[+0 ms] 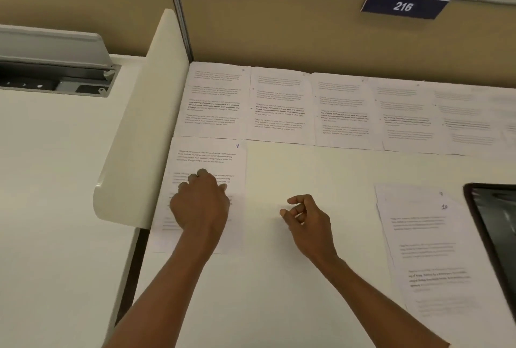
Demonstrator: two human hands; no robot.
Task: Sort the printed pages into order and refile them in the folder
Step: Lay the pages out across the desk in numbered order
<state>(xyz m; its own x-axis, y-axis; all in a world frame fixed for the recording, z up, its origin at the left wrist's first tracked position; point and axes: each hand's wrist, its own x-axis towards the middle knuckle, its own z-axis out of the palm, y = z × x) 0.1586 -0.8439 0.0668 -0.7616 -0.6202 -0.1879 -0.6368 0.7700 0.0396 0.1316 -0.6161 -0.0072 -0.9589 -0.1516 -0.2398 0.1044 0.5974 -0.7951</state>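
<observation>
Your left hand (pixel 199 202) presses page 7 (pixel 212 157), fingers bent; right hand (pixel 305 217) loosely curled, empty. Square it under the top row (pixel 282 104).

Just the one camera here, worn on the person's head, aimed forward and tilted down over the flat white desk top (pixel 307 277). It sits close in: both bare forearms run up from the bottom edge, with the left hand (pixel 199 202) and right hand (pixel 307 216) about mid-frame. Further up, the view takes in the row of white printed pages (pixel 282 104) and the tan fabric partition wall (pixel 265 26) with its dark blue number sign (pixel 403 6). Wide lens, so the edges bow: the curved cream divider panel (pixel 145 113) leans on the left, and the right edge cuts off a dark-framed glossy slab (pixel 474 222)
</observation>
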